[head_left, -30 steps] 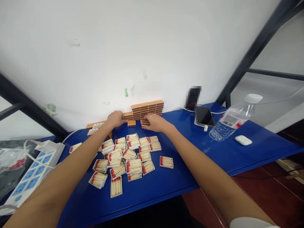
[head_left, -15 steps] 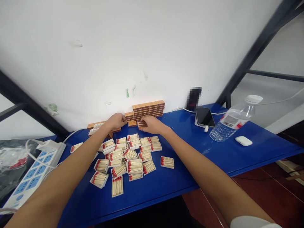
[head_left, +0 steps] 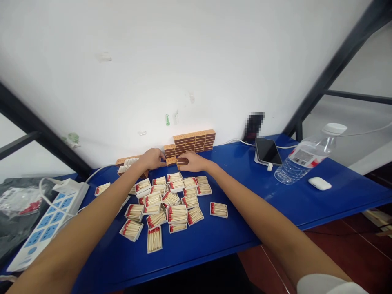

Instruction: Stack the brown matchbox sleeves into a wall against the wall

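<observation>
My right hand point(head_left: 193, 161) is closed around a small stack of matchboxes point(head_left: 183, 162), brown striking sides toward me. Directly left of that stack lies another orange-topped matchbox point(head_left: 170, 160). At its left end, the curled fingers of my left hand point(head_left: 155, 158) press on it; part of their grip is hidden. Behind both hands, a stepped wall of stacked matchboxes point(head_left: 195, 141) stands against the white wall. Many open trays of red-tipped matches point(head_left: 177, 213) lie heaped in front. Partly behind my left forearm are empty white trays point(head_left: 131, 162) and orange matchbox sleeves point(head_left: 122, 160).
A white power strip point(head_left: 49, 224) and a dark plastic bag point(head_left: 15, 212) are on the left. To the right on the blue table point(head_left: 239, 183) are a phone point(head_left: 268, 151), a water bottle point(head_left: 306, 157) and a white earbud case point(head_left: 320, 183). Dark metal frame bars flank the table.
My left hand has moved slightly right and down to the single matchbox's end. The stack in my right hand now sits against that matchbox, closing the gap. The view has shifted slightly.
</observation>
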`<action>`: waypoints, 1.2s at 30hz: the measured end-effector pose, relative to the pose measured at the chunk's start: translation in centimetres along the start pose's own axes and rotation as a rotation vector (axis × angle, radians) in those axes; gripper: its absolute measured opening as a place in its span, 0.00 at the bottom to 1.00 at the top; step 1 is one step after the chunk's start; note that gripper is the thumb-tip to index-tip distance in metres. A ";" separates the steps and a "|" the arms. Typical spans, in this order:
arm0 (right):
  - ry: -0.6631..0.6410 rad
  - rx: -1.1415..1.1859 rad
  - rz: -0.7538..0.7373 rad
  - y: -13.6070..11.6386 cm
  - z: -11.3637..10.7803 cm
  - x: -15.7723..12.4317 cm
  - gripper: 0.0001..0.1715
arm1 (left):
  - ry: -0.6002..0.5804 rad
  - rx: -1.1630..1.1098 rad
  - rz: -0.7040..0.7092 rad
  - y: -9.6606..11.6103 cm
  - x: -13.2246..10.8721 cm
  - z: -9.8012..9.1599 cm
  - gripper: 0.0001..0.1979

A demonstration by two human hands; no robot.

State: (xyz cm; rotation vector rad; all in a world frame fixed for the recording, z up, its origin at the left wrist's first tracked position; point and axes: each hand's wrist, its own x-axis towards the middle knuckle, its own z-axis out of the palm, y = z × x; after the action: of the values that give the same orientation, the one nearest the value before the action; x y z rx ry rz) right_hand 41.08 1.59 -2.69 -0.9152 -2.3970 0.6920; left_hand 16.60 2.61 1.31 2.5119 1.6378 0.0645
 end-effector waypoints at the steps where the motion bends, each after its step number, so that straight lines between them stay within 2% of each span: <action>1: -0.009 0.019 0.000 0.0 0.0 0.0 0.08 | -0.013 -0.019 -0.002 0.0 -0.2 -0.1 0.16; 7: -0.038 0.083 -0.031 0.0 0.0 0.0 0.10 | -0.052 -0.147 -0.048 0.6 -1.6 -0.9 0.21; 11: -0.044 0.096 -0.027 0.2 0.0 -0.1 0.11 | -0.034 -0.120 -0.032 1.3 -1.7 -0.4 0.21; 15: 0.008 0.107 0.025 0.7 -0.3 -0.5 0.13 | -0.013 -0.083 -0.011 1.1 -1.7 -0.4 0.20; 19: 0.086 0.098 0.138 1.6 -0.9 -1.0 0.19 | -0.017 -0.175 0.001 -0.4 -2.4 -3.0 0.21; 22: 0.141 0.064 0.185 2.2 -1.0 -1.2 0.25 | 0.104 -0.180 -0.056 -1.2 -2.3 -5.5 0.24; 25: 0.134 0.063 0.160 2.3 -1.0 -1.3 0.24 | 0.160 -0.186 -0.048 -0.9 -1.3 -6.4 0.23; 30: 0.132 0.027 0.127 1.6 -1.2 -1.6 0.21 | 0.238 -0.162 -0.067 0.2 0.3 -4.7 0.25; 36: 0.171 -0.005 0.087 1.4 -1.1 -1.5 0.19 | 0.354 -0.199 -0.034 0.1 0.5 -3.0 0.23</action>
State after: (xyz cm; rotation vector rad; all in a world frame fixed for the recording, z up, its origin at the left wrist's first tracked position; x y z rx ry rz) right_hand 43.38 1.70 -3.11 -1.0428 -2.2204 0.6136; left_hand 16.51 3.28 4.28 2.4207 1.6921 0.6679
